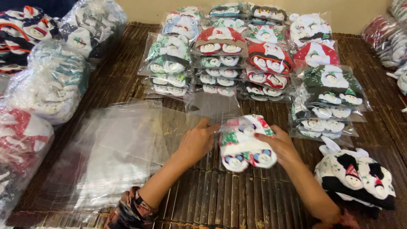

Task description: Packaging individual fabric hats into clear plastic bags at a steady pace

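Dark slatted mat holds it all. Big bulk sacks of unpacked hats left, rows of finished bagged hats at the back: many done, judging by the stacks. Pile of empty clear bags left of centre, loose black-and-white hats right, so plenty remains. Right hand grips a folded snowman hat set; left hand pinches the open clear bag. Set not yet inside.

The right hand partly hides the blurred sock bundle.
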